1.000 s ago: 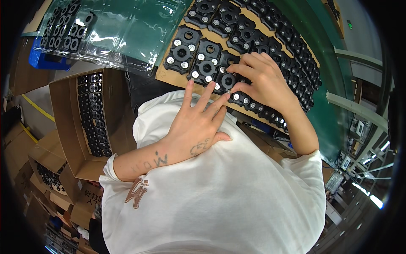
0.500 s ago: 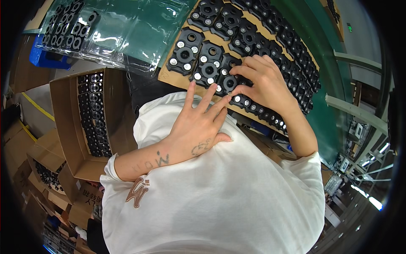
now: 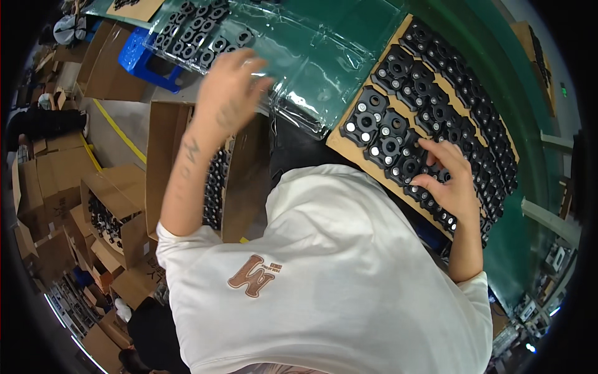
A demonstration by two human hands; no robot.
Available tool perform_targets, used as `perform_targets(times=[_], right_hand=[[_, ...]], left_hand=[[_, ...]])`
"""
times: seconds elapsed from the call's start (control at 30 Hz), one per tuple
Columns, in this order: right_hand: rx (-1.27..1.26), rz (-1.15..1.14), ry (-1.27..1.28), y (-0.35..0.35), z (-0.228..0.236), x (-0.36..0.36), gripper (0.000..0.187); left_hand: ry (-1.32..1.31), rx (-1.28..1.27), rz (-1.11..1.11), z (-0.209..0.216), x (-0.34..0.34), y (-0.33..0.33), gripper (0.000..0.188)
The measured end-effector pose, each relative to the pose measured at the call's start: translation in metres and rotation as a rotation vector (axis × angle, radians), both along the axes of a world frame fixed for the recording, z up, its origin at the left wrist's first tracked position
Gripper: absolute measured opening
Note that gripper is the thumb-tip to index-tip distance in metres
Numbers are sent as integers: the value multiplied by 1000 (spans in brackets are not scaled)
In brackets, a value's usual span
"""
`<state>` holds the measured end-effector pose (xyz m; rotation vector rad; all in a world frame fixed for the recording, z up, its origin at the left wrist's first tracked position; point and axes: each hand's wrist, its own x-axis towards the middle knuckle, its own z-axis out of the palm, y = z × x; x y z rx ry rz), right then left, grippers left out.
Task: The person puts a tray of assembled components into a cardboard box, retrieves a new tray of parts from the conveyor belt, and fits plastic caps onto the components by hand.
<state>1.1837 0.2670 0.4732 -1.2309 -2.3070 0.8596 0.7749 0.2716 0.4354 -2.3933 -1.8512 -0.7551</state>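
Note:
My left hand [image 3: 227, 93] is raised over a clear plastic sheet [image 3: 299, 68], right beside a group of flat black ring-shaped parts [image 3: 199, 31]. Motion smears its fingers, so whether it holds anything cannot be made out. My right hand [image 3: 451, 177] is over rows of black plastic parts [image 3: 391, 146] with round holes and bright silver round inserts, laid on a cardboard sheet [image 3: 341, 142]. Its thumb and forefinger are spread apart at one of the nearest parts, with a visible gap between them. The other fingers curl and partly hide the parts beneath.
The green tabletop [image 3: 501, 262] lies under the cardboard. A blue plastic stool [image 3: 140, 62] stands at the left. Below the left forearm, an open carton [image 3: 165, 137] holds more black parts. Another carton [image 3: 112, 181] with parts and several boxes stand on the floor.
My left hand has left the parts on the cardboard and swung up and left to the ring-shaped parts. The view has shifted left; my right hand stays at the rows, its thumb and forefinger wider apart.

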Motion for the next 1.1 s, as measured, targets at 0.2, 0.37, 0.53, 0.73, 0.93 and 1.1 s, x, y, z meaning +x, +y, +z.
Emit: perform_targets(times=[0.2, 0.37, 0.53, 0.73, 0.93, 1.1], right_hand=[[-64, -38, 157, -16, -10, -14, 55], [-56, -25, 281, -19, -21, -20, 49], [-46, -17, 390, -33, -23, -18, 44], [43, 26, 486, -26, -20, -21, 38], [40, 28, 504, -24, -25, -25, 35], [55, 16, 528, -17, -26, -22, 34]], left_hand=[[295, 70, 151, -47, -65, 40, 53], [219, 69, 314, -45, -49, 71, 58], [151, 11, 386, -49, -26, 79, 59], [151, 22, 410, -55, -22, 99, 56], [110, -14, 516, -45, -4, 115, 48], [-6, 20, 500, -43, -6, 122, 42]])
